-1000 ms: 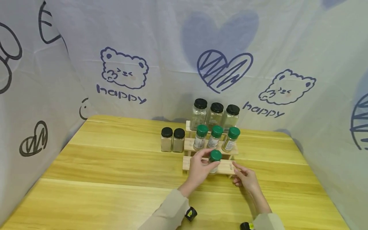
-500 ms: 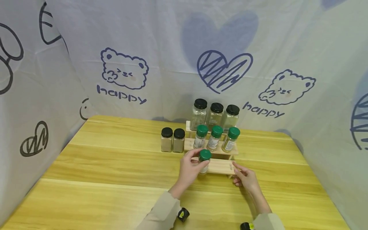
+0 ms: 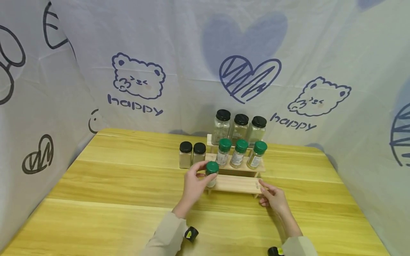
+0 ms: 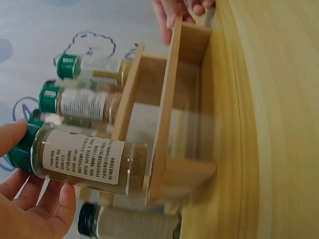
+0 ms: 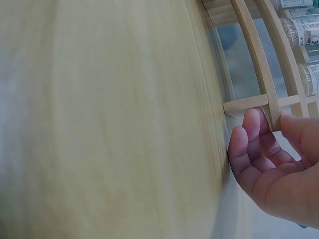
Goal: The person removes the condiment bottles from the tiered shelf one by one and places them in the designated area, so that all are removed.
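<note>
My left hand point(image 3: 193, 183) grips a green-capped spice jar point(image 3: 211, 174) near its cap, thumb on one side and fingers on the other. In the left wrist view that spice jar point(image 4: 89, 159) shows a printed white label. Its base is at the left end of the lowest step of a wooden tiered rack point(image 3: 237, 184); whether it touches the wood I cannot tell. My right hand point(image 3: 276, 200) pinches the right end of that step. The right wrist view shows the right hand point(image 5: 279, 169) with its thumb above the board and fingers below.
Green-capped jars point(image 3: 238, 153) stand on the middle step, and black-capped jars point(image 3: 240, 129) on the top one. Two smaller black-capped jars point(image 3: 192, 155) stand on the wooden table point(image 3: 128, 185) left of the rack. A printed cloth point(image 3: 189, 71) hangs behind.
My left hand has moved left along the lowest step with the green-capped spice jar, from its middle to its left end. The right hand has stayed at the right end.
</note>
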The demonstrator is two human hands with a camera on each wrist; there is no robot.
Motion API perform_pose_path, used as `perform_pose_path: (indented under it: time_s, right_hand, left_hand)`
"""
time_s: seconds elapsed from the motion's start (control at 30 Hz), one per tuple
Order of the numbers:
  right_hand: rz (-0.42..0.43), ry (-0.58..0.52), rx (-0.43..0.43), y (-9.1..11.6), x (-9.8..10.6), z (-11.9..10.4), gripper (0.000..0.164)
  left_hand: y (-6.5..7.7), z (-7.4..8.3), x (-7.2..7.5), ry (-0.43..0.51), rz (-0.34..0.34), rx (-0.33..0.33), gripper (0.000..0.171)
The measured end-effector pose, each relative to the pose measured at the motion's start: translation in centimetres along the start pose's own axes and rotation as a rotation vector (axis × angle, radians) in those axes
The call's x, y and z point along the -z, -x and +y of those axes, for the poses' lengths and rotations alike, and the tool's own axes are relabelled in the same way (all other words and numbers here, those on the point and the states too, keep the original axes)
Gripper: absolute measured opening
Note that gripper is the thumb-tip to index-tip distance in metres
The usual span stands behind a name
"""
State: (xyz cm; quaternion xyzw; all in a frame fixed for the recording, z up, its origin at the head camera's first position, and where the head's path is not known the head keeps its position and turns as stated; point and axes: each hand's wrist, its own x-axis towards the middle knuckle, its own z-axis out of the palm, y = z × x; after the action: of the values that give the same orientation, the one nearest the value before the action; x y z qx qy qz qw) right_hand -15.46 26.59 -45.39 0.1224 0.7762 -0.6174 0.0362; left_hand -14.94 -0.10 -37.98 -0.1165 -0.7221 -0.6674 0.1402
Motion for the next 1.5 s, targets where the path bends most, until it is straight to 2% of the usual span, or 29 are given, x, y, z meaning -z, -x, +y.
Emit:
perform_pose_path:
  time_s: [0.2, 0.53, 0.87, 1.17, 1.23, 1.4, 1.47, 1.5]
  right_hand:
    - [-0.006, 0.002, 0.001, 0.0, 0.0, -0.1, 0.036]
    - [-0.007, 0.001, -0.003, 0.0, 0.1, -0.2, 0.036]
    - [-0.014, 0.008, -0.001, 0.1, 0.1, -0.1, 0.036]
    - [-0.009, 0.01, 0.001, 0.1, 0.2, -0.2, 0.036]
    - [-0.008, 0.009, 0.0, 0.1, 0.2, -0.2, 0.036]
    - [-0.007, 0.004, -0.003, 0.2, 0.2, -0.2, 0.037]
    - [-0.008, 0.003, -0.002, 0.2, 0.2, -0.2, 0.037]
    - [-0.006, 0.003, -0.002, 0.2, 0.1, -0.2, 0.037]
  left_hand:
    - [-0.4, -0.9, 1.4, 0.0, 0.037, 0.018, 0.034]
    - [-1.0, -1.3, 3.6, -0.022, 0.126, 0.061, 0.036]
    - [-2.3, -5.2, 5.7, -0.045, 0.217, 0.088, 0.036]
    - [-3.5, -6.4, 7.3, -0.061, 0.269, 0.099, 0.035]
    - [-3.7, -5.7, 7.5, -0.072, 0.277, 0.107, 0.034]
    - [-4.5, -6.4, 8.0, -0.074, 0.295, 0.141, 0.034]
    - [-4.9, -7.7, 8.3, -0.071, 0.306, 0.15, 0.035]
    - [-5.0, -7.8, 8.4, -0.074, 0.309, 0.154, 0.035]
